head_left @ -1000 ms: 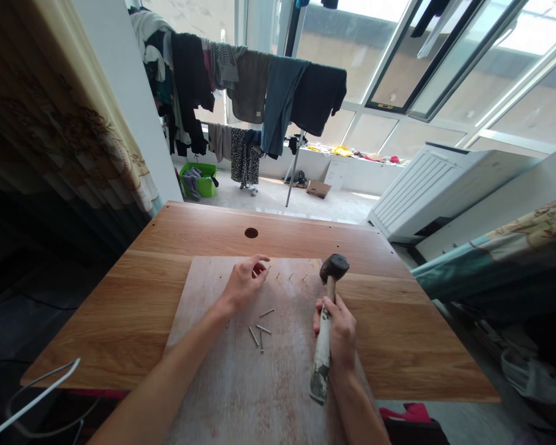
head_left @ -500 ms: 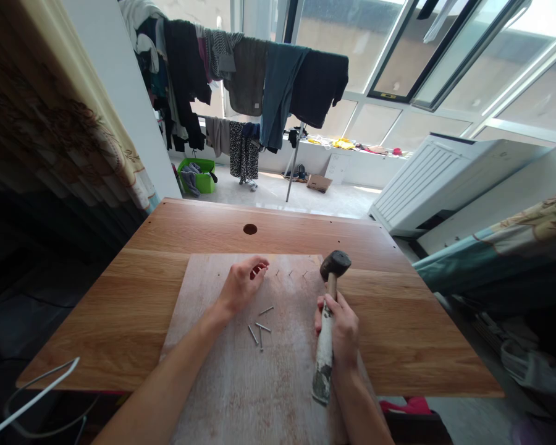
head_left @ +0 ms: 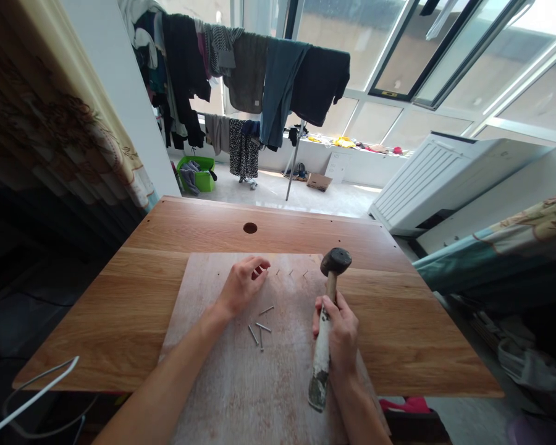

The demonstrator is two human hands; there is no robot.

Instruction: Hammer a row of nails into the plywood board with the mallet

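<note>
R hand [head_left: 340,327] grips hammer [head_left: 336,261] high; L hand [head_left: 241,283] curled, can't tell if pinching anything. Standing nails [head_left: 291,272] at its 3 o'clock, loose nails [head_left: 263,327] approx 5, on board [head_left: 241,395]. Best: light, sq. taps w/ fingertips clear.

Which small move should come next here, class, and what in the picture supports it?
Probably ease the hammer left for a light tap near the left hand. The right hand already grips the hammer, and the left hand's fingers curl beside a row of three standing nails, though whether they pinch another is too small to tell.
</note>
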